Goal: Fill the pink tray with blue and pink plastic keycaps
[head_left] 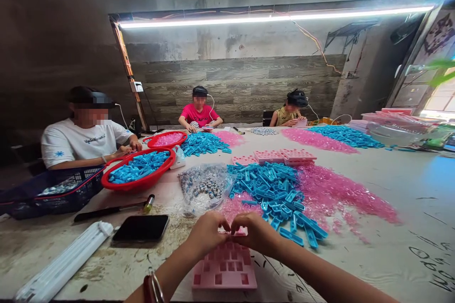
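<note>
In front of me on the table lies a pink block (pixel 225 280) with rows of square recesses. Over its far end, my left hand (pixel 209 231) and my right hand (pixel 259 233) meet with bent fingers, thumbs and fingertips close together. Both look pinched; whatever sits between the fingertips is too small or too hidden to make out. Just beyond the hands is a heap of blue plastic pieces (pixel 268 184), long and narrow. Small clear pink pieces (pixel 341 194) spread to its right, and some lie by my fingers. A clear bag (pixel 206 184) of small metallic-looking parts lies beyond my left hand.
To the left are a black phone (pixel 141 228), a hammer-like tool (pixel 149 203), a white long package (pixel 67 260), a red basin (pixel 138 170) of blue pieces and a dark blue basket (pixel 78 189). More pink blocks (pixel 270 156) lie behind the heap. Three people sit around the table.
</note>
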`<state>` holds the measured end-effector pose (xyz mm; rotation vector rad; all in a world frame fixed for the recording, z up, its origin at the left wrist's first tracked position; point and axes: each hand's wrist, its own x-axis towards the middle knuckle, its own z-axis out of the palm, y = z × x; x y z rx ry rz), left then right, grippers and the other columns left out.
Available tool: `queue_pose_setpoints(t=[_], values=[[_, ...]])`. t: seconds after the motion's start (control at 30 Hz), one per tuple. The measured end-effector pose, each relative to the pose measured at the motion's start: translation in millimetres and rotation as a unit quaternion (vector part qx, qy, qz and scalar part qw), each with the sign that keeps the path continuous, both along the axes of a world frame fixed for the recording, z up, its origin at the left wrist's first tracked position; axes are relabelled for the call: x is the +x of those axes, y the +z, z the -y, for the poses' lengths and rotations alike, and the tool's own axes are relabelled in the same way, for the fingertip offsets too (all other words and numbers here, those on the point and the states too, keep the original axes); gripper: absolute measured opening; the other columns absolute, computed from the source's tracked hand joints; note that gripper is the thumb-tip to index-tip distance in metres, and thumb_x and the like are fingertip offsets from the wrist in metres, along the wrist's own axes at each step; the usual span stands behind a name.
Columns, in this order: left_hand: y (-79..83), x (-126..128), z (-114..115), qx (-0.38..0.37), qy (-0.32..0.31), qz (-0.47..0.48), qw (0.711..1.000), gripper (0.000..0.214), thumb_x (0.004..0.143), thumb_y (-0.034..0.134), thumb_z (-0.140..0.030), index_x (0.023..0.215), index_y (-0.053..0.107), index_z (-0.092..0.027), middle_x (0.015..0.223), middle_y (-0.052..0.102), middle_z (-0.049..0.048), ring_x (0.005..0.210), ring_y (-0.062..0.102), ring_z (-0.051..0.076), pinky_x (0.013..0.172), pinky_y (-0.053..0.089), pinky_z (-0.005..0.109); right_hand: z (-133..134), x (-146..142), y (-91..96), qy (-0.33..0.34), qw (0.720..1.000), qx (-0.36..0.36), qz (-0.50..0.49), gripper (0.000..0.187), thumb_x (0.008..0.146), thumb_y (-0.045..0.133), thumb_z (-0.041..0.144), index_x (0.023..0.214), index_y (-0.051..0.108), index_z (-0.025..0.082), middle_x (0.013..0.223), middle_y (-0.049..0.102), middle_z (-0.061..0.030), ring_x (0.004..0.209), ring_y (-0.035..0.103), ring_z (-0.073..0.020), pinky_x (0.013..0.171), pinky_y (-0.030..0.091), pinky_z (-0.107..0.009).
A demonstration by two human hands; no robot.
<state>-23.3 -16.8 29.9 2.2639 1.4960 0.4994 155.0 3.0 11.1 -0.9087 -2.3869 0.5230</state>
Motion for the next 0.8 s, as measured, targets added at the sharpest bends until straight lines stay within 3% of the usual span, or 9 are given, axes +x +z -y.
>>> queue_pose_setpoints(t=[0.43,0.63,0.8], values=[[5.2,4,3,-0.009,-0.005,-0.014,1.000,0.018,0.074,0.060,-0.028,0.085,0.074,-0.024,0.087,0.072,0.0017,0.085,0.063,0.021,0.075,0.042,0.027,-3,3,4.0,0.028,0.999,-0.041,-0.020,0.002,0.071,0.071,0.020,0.070,0.072,0.019,0.073,0.072,-0.0037,0.066,0.064,-0.0150,0.062,0.044,-0.023],[0.8,2,-2,-0.016,-0.046,-0.008,0.999,0.018,0.078,0.058,-0.028,0.086,0.074,-0.026,0.086,0.073,0.0022,0.081,0.064,0.020,0.076,0.043,0.026,-4,4,3.1,0.000,0.999,-0.035,0.012,0.004,0.069,0.072,0.021,0.072,0.072,0.019,0.067,0.071,-0.0026,0.062,0.062,-0.0144,0.059,0.043,-0.023],[-6.1,0,-8,-0.009,-0.088,0.008,0.996,0.018,0.079,0.059,-0.029,0.085,0.075,-0.023,0.085,0.073,0.0037,0.076,0.065,0.018,0.074,0.044,0.024,-6,2,1.6,0.041,0.999,-0.024,-0.021,0.003,0.071,0.071,0.021,0.072,0.073,0.018,0.073,0.071,-0.0034,0.066,0.063,-0.0145,0.062,0.044,-0.023]])
